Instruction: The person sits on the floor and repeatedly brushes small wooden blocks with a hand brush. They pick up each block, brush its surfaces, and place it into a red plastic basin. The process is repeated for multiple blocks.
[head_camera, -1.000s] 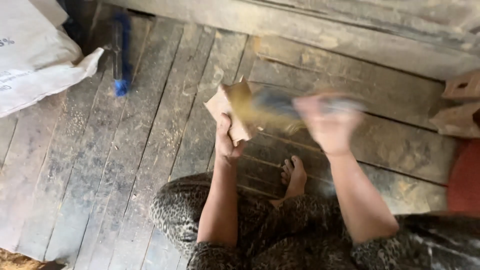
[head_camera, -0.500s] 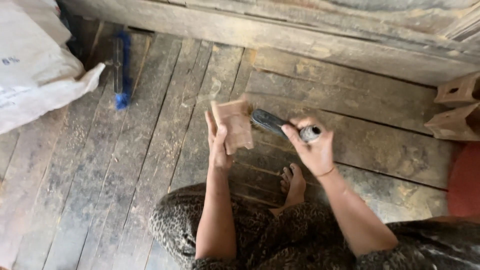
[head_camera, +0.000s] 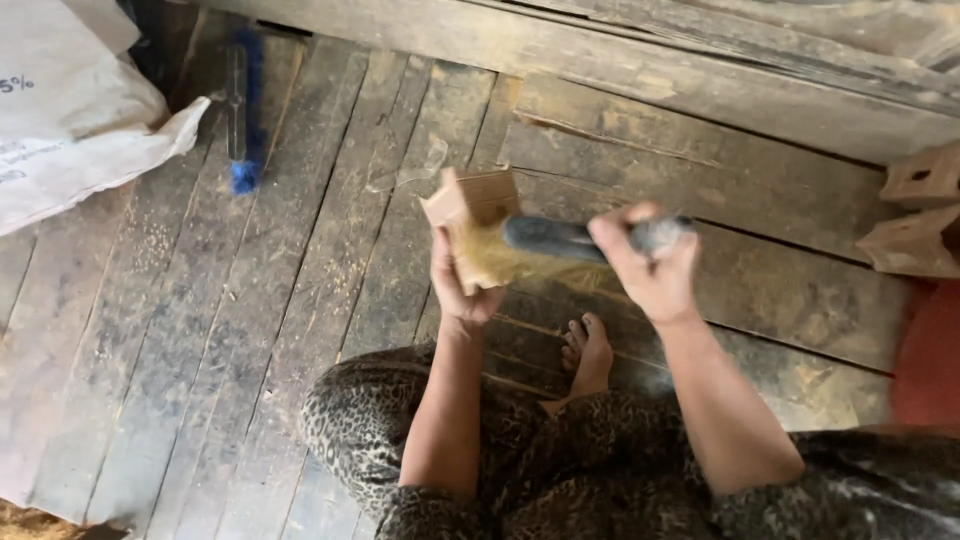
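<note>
Since 0.5 s ago the brush (head_camera: 560, 240) has swept onto the wooden block (head_camera: 478, 225); right hand (head_camera: 645, 268) fisted on its handle, axis running left-right, left hand (head_camera: 462, 290) gripping the block from below, above the plank floor (head_camera: 300, 300); 2 similar blocks (head_camera: 920, 215) lie far right

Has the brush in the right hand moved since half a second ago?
Yes. The brush in the right hand is now across the wooden block, its bristles blurred on the block's face, whereas earlier it sat right of the block, measured against the floor planks.
</note>
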